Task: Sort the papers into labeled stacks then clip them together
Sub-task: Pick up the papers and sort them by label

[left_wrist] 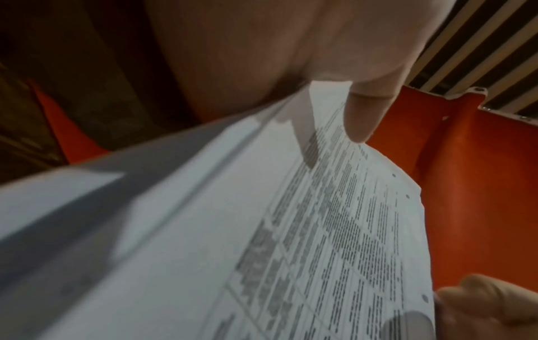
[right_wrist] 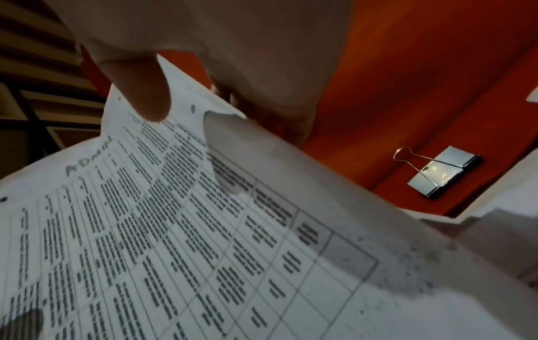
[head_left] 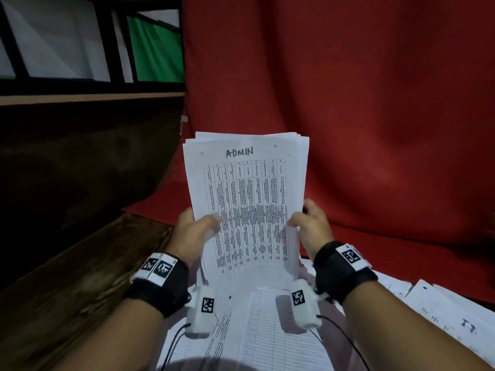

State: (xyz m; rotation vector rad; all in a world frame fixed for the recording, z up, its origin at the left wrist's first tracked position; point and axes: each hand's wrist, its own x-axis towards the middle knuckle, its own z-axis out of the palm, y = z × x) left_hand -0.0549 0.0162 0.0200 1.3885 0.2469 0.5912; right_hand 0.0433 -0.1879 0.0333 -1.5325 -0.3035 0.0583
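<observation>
We held the ADMIN stack upright above the loose papers, left hand and right hand each pinching a side edge, thumbs on the front sheet. Top edges sat uneven; clipping now would likely miss back sheets. The binder clip lay on the red cloth to the right; releasing one hand could let the sheets fan.

Only legible text: "ADMIN", handwritten in dark marker at the top of the front sheet of the paper stack, also readable from the right wrist view. Printed table text below it is too small and blurred to read. Square coded markers on the wrist bands, not readable as text.
</observation>
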